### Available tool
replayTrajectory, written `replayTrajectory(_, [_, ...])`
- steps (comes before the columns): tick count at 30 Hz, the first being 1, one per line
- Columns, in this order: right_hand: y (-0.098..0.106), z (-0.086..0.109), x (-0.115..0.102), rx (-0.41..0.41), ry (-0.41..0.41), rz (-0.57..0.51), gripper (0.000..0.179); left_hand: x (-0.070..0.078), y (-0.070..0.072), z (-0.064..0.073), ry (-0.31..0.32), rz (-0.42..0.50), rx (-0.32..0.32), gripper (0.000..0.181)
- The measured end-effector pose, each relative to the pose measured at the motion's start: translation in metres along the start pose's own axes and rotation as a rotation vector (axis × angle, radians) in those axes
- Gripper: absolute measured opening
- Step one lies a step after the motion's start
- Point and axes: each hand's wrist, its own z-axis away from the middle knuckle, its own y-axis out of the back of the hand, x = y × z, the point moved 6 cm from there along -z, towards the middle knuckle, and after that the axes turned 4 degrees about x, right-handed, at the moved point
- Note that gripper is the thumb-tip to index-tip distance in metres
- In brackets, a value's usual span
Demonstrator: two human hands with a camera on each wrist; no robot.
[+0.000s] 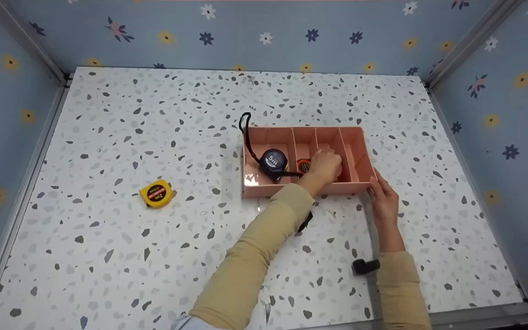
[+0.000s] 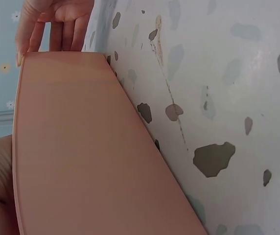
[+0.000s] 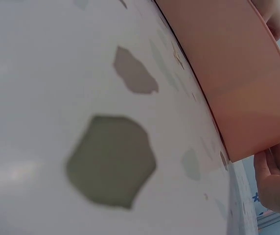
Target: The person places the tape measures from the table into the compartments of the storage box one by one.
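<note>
A pink divided storage box (image 1: 268, 190) stands on the table. My left hand (image 1: 323, 167) reaches over its front wall, fingers down in a middle compartment; whatever lies under the fingers is hidden. At the box's right front corner, my right hand (image 1: 385, 199) grips the edge, also visible in the left wrist view as a hand (image 2: 61, 22) at the wall's end. A black 5m tape measure (image 1: 273, 159) with a wrist strap sits in the large left compartment. Beside my left hand, an orange and black tape measure (image 1: 304, 165) shows partly in the neighbouring compartment.
A yellow 2m tape measure (image 1: 156, 193) lies on the speckled white table (image 1: 108, 256), left of the box. Blue floral panels (image 1: 264, 36) enclose the back and sides. The black strap (image 1: 245, 121) sticks out past the box's left back corner.
</note>
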Motion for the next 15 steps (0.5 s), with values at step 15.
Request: replayTrajectory(15, [0.010, -0.013, 0.014, -0.003, 0.054, 0.033, 0.049, -0.001, -0.005, -0.003, -0.004, -0.037, -0.041, 0.018])
